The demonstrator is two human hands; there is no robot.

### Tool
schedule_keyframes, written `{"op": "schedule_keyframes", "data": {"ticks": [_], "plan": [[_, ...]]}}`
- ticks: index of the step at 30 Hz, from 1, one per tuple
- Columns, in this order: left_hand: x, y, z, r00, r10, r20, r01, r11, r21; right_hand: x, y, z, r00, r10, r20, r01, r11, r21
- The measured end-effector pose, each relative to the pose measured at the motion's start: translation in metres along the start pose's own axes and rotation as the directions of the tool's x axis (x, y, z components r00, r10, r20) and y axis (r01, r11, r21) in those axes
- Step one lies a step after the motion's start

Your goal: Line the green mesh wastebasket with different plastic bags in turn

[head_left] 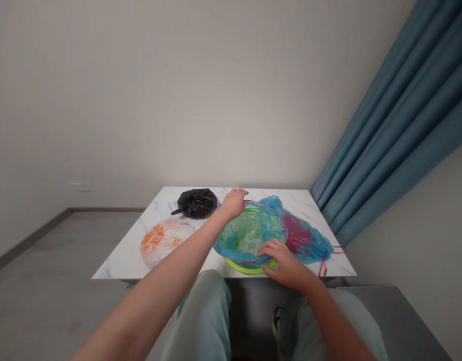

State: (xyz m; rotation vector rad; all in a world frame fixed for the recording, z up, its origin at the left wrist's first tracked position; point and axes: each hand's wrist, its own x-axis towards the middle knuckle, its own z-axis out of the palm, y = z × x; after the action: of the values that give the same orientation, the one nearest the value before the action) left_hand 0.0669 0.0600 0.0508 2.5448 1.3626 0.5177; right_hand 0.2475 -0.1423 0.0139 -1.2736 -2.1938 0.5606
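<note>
The blue bag (273,225) in the green basket (248,269) lay between our right grip (282,260), nearer, and left grip (234,202); neither closure could we tell.

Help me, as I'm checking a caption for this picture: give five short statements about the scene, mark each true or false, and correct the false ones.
1. The black bag lies to the right of the basket. False: the black bag lies to the left of the basket.
2. A blue liner sits inside the basket and over its rim. True.
3. The right hand is at the near side of the basket. True.
4. The left hand rests on the printed bag. False: the left hand is at the far side of the liner.
5. The curtain is red. False: the curtain is blue.
</note>
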Motion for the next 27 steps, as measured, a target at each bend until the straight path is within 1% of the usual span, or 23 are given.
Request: {"op": "schedule_keyframes", "data": {"ticks": [2,4,5,7,8,10,12,13,15,17,18,20,21,22,23,25,26,27], "plan": [[0.008,0.003,0.006,0.998,-0.042,0.044,0.042,0.999,0.016,-0.002,0.004,0.004,0.998,0.032,0.049,-0.029,0.998,-0.048],[0.012,0.005,0.009,0.996,-0.070,0.048,0.069,0.997,0.022,-0.003,0.011,0.004,0.997,0.055,0.059,-0.052,0.997,-0.055],[0.013,0.005,0.009,0.996,-0.077,0.040,0.076,0.997,0.025,-0.002,0.013,0.002,0.997,0.058,0.053,-0.056,0.998,-0.030],[0.011,0.006,0.007,0.997,-0.081,0.009,0.081,0.996,0.026,-0.001,0.017,-0.003,0.998,0.058,0.013,-0.058,0.996,0.064],[0.010,0.006,0.005,0.997,-0.082,-0.009,0.083,0.996,0.026,-0.001,0.019,-0.007,0.997,0.071,-0.025,-0.067,0.991,0.114],[0.006,0.007,-0.001,0.995,-0.092,-0.040,0.093,0.995,0.031,-0.002,0.023,-0.014,0.984,0.139,-0.113,-0.117,0.976,0.183],[0.003,0.006,-0.007,0.990,-0.117,-0.076,0.119,0.993,0.026,-0.004,0.031,-0.020,0.950,0.241,-0.200,-0.197,0.956,0.219],[0.002,0.005,-0.010,0.985,-0.145,-0.095,0.145,0.989,-0.010,-0.006,0.036,-0.022,0.925,0.291,-0.244,-0.235,0.943,0.237],[0.001,0.002,-0.016,0.967,-0.230,-0.112,0.214,0.967,-0.142,-0.008,0.045,-0.025,0.867,0.371,-0.333,-0.290,0.918,0.269],[-0.002,-0.002,-0.021,0.949,-0.305,-0.080,0.272,0.920,-0.282,-0.010,0.051,-0.027,0.807,0.424,-0.412,-0.323,0.900,0.294],[-0.005,-0.003,-0.024,0.945,-0.323,-0.052,0.289,0.900,-0.327,-0.009,0.053,-0.028,0.785,0.433,-0.443,-0.322,0.897,0.304],[-0.013,-0.006,-0.027,0.946,-0.325,0.000,0.302,0.877,-0.375,-0.008,0.053,-0.031,0.757,0.406,-0.513,-0.274,0.909,0.315],[-0.019,-0.007,-0.029,0.944,-0.330,0.027,0.309,0.848,-0.432,-0.007,0.053,-0.033,0.737,0.379,-0.559,-0.236,0.920,0.313],[-0.025,-0.008,-0.031,0.940,-0.339,0.052,0.315,0.797,-0.515,-0.006,0.052,-0.034,0.707,0.356,-0.611,-0.205,0.930,0.305],[-0.033,-0.009,-0.033,0.934,-0.350,0.071,0.317,0.722,-0.614,-0.005,0.052,-0.036,0.666,0.345,-0.661,-0.191,0.936,0.296],[-0.049,-0.009,-0.038,0.925,-0.367,0.101,0.290,0.508,-0.811,-0.005,0.054,-0.039,0.568,0.368,-0.736,-0.208,0.930,0.305],[-0.057,-0.009,-0.041,0.921,-0.375,0.108,0.265,0.398,-0.878,-0.005,0.056,-0.041,0.519,0.395,-0.758,-0.221,0.919,0.327],[-0.065,-0.009,-0.044,0.915,-0.387,0.110,0.243,0.313,-0.918,-0.006,0.059,-0.041,0.470,0.424,-0.774,-0.229,0.906,0.357]]}}
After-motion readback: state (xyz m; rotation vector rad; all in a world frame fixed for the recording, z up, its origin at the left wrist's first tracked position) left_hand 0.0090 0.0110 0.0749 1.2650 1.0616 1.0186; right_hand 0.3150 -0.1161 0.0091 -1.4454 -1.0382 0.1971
